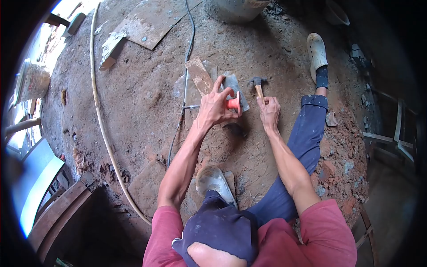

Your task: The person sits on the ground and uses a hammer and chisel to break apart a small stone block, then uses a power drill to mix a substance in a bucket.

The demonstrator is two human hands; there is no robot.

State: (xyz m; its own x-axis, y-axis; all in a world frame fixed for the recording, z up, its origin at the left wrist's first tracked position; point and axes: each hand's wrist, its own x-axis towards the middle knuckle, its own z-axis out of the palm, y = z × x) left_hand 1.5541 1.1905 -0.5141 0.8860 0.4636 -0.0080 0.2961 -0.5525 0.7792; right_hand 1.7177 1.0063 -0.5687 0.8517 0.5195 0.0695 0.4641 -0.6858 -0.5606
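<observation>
My left hand point(213, 107) is closed around a chisel with an orange hand guard point(234, 103). Its thin metal shaft point(191, 107) sticks out to the left of the fist. In my right hand point(269, 111) is the wooden handle of a claw hammer point(257, 82), its dark head pointing away from me. A dusty flat brown slab point(199, 76) lies just beyond my left hand. Around it are clear plastic-like sheets point(231, 82), partly hidden by my fingers. A dark object or shadow point(235, 129) shows below the chisel guard.
A dark cable point(190, 42) runs past the slab, and a pale hose point(98, 115) curves along the left. Boards point(147, 26) lie farther off. Buckets stand at the back point(233, 10) and left point(35, 81). Rubble point(342, 155) lies beyond my outstretched leg point(304, 138).
</observation>
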